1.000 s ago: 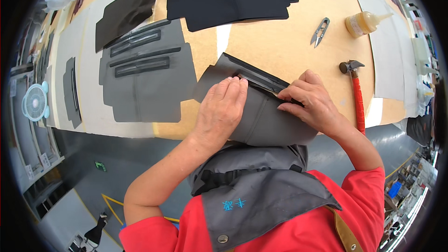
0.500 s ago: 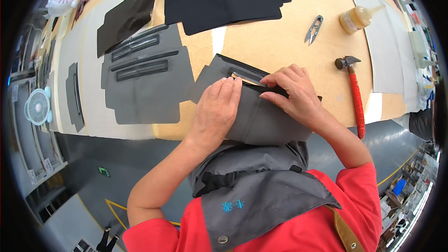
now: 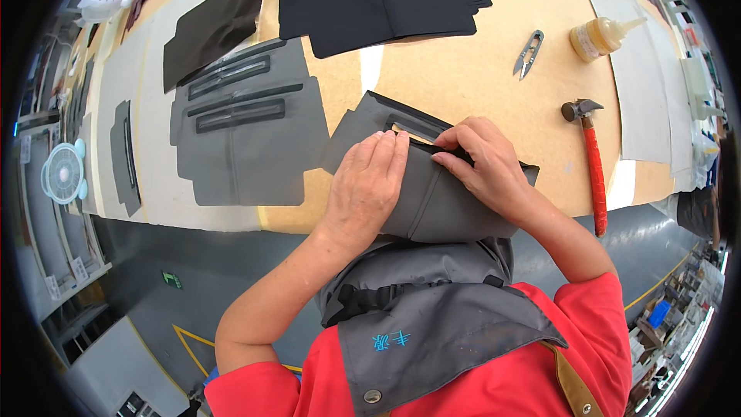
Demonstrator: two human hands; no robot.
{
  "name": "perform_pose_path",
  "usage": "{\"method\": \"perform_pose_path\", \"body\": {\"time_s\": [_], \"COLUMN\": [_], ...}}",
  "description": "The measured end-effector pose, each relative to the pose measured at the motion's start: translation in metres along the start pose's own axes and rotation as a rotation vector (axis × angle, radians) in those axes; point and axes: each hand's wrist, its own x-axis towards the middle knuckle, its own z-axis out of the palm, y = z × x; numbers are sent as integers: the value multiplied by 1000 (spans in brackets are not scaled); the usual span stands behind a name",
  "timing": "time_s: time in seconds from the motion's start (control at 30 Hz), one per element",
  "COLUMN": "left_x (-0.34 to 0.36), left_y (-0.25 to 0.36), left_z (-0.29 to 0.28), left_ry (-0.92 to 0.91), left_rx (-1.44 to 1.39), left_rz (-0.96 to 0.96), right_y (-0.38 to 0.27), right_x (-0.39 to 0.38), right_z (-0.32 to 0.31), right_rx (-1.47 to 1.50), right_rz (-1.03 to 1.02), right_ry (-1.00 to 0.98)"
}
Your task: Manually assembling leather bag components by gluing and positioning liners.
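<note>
A grey fabric panel point(image 3: 428, 208) lies folded at the table's near edge, with a dark strip and a narrow opening along its upper part. My left hand point(image 3: 367, 181) presses on it, fingers straight and together, tips at the fold just below the opening; its thumb is hidden. My right hand point(image 3: 486, 170) pinches the folded edge between thumb and forefinger, right of the left hand. To the left lie grey panels point(image 3: 258, 170) with dark strips. Small snips point(image 3: 529, 54), a bottle of amber liquid point(image 3: 590, 42) and a red-handled hammer point(image 3: 594, 177) lie or stand to the right.
A black fabric stack point(image 3: 374, 11) and a dark brown piece point(image 3: 204, 38) lie at the back of the table point(image 3: 432, 69). Pale sheets point(image 3: 644, 100) cover the right side. A small fan point(image 3: 62, 170) is at the far left; shelving point(image 3: 664, 340) shows below right.
My right hand has shifted left along the folded edge, closer to my left hand, and more of the opening shows. My left hand stays pressed at nearly the same spot.
</note>
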Motion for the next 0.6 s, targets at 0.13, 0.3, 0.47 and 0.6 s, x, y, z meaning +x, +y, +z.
{"method": "perform_pose_path", "body": {"time_s": [0.13, 0.3, 0.47, 0.6], "left_x": [0, -2, -2, -1], "left_y": [0, 0, -1, -1], "left_z": [1, 3, 4, -1], "left_ry": [2, 5, 19, 6], "left_rx": [-4, -4, 1, -27], "left_rz": [-1, -14, -6, -11], "right_y": [-2, -10, 2, 4], "right_x": [8, 2, -6, -9], "right_z": [-3, -4, 3, 4], "right_rx": [-79, -218, 5, -3], "right_rz": [-29, -121, -71, -55], "right_ry": [-64, -86, -8, -5]}}
